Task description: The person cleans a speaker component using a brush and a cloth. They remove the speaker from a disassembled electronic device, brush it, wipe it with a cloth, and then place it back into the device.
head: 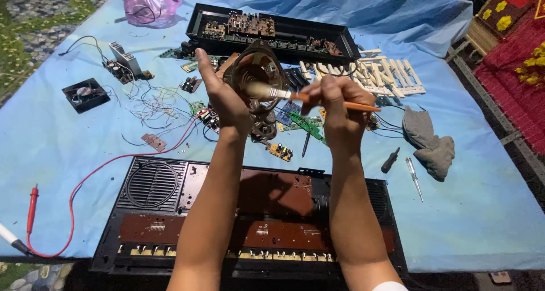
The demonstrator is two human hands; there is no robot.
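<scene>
Blue cloth (68, 149) covers the work surface, wrinkled at the far end. Green flowered floor covering (34, 19) top left. Red fabric with yellow flowers (522, 58) at right, beside a slatted frame (499, 115). Light even, soft shadows.

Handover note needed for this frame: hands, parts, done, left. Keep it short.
Left hand: holds a round speaker up above the table, cone facing the camera.
Right hand: grips a paintbrush by its orange handle, bristles on the speaker cone.
Parts: opened keyboard case at the near edge, circuit boards exposed. Second black case half at the far side, white keys beside it. Loose boards and wires lie between. Grey cloth and two screwdrivers on the right; small fan on the left.
Done: keyboard taken apart, speaker out.
Left: brushing in progress; nothing reassembled.
</scene>
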